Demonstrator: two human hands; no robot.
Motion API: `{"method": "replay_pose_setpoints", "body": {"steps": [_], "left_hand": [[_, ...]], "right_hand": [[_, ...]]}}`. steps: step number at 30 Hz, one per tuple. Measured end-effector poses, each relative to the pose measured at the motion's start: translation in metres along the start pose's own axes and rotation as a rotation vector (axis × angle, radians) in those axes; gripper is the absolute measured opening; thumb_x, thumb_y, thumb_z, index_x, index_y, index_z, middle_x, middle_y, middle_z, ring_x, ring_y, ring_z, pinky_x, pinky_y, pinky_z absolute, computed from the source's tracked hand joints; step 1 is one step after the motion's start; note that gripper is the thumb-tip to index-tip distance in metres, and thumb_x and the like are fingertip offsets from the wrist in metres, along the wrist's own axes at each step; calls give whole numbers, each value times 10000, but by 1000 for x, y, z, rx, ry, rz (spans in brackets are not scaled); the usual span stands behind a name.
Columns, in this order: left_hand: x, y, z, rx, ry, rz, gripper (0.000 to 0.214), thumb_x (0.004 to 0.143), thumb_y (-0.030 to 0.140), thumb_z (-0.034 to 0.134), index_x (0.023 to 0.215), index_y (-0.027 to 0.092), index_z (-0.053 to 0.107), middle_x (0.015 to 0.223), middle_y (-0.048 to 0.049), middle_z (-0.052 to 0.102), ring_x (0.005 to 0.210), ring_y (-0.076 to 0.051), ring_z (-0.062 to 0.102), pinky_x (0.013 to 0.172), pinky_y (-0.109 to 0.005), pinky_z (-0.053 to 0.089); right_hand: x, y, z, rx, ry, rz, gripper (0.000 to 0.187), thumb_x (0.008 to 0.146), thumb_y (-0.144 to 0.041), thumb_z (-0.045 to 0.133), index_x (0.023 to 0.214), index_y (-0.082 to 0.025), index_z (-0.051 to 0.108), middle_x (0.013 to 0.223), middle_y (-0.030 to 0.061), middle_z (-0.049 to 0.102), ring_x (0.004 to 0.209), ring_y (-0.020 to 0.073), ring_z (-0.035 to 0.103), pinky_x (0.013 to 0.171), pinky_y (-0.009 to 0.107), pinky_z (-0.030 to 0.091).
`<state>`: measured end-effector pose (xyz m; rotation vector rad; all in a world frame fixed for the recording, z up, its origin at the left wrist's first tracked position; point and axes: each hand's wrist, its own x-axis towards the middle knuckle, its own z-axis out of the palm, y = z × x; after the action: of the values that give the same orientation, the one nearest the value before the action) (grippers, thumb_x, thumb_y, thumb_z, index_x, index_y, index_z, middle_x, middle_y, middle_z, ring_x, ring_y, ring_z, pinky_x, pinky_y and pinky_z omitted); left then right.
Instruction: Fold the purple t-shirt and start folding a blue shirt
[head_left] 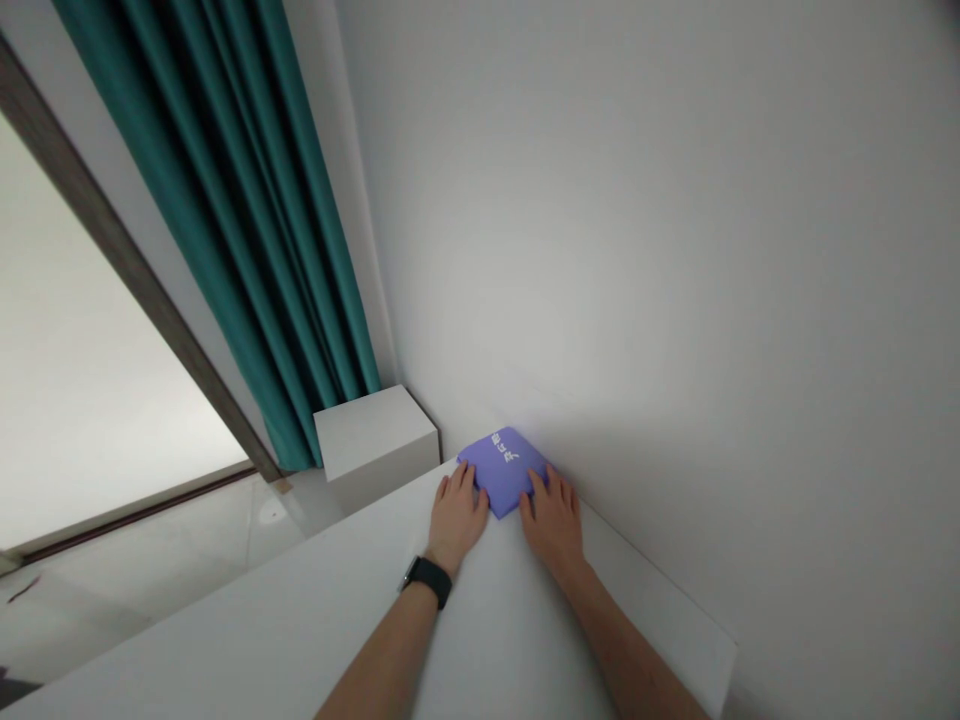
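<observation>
A flat purple book (505, 464) with white lettering lies at the far corner of a white tabletop (315, 610), close to the wall. My left hand (457, 512), with a black watch on the wrist, rests flat with its fingertips touching the book's left edge. My right hand (553, 515) lies flat too, with its fingers on the book's right edge. Both hands have their fingers stretched out and hold nothing.
A plain white wall (675, 300) runs right behind the table. A white box-shaped cabinet (375, 440) stands beyond the table's far end, under teal curtains (247, 220). A dark-framed window (97, 230) and pale floor (150, 540) are on the left.
</observation>
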<state>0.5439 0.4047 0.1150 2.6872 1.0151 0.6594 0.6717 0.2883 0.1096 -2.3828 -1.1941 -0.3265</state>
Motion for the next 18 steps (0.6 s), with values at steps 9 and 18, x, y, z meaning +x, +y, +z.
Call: {"method": "replay_pose_setpoints", "body": {"steps": [9, 18], "left_hand": [[-1, 1, 0, 15, 26, -5, 430, 937, 256, 456, 1337, 114, 527, 1450, -168, 502, 1346, -251, 466, 1147, -438, 339], [-2, 2, 3, 72, 23, -7, 447, 958, 311, 454, 1358, 122, 521, 1473, -159, 480, 1351, -245, 465, 1147, -418, 340]], "right_hand": [[0, 8, 13, 139, -44, -12, 491, 942, -294, 370, 1364, -87, 516, 1418, 208, 478, 1319, 298, 438, 1094, 450, 356], [9, 21, 10, 360, -7, 28, 468, 920, -266, 359, 1311, -96, 554, 1344, 181, 532, 1272, 255, 487, 1103, 408, 370]]}}
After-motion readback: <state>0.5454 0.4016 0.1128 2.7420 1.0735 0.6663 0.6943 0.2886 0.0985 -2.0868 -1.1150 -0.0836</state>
